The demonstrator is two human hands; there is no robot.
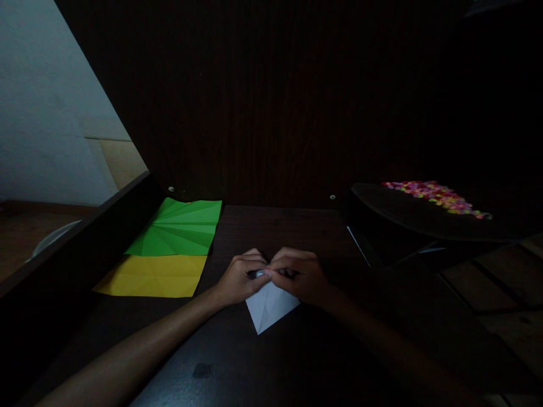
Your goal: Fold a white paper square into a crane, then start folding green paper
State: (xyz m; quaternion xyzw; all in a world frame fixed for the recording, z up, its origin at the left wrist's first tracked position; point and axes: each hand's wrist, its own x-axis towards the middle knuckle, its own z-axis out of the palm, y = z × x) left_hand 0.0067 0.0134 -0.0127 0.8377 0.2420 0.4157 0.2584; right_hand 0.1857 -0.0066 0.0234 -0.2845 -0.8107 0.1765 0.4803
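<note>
A sheet of white paper [270, 306], folded to a point toward me, lies under both hands on the dark table. My left hand [242, 278] pinches its far part from the left, thumb and fingers pressed together. From the right, my right hand [300, 276] grips the same far part, its fingertips meeting those of the left. The hands hide the paper's far end. A green creased sheet [180, 227] lies left of my hands, overlapping a yellow creased sheet [155, 276].
A dark wooden panel [271, 113] rises behind the table [280, 226]. Along the left runs a raised board [89, 237]. At the right, a dark rounded surface [382, 209] bears a strip of small pink, red and yellow pieces [441, 198]. Tiled floor [483, 282] shows beyond.
</note>
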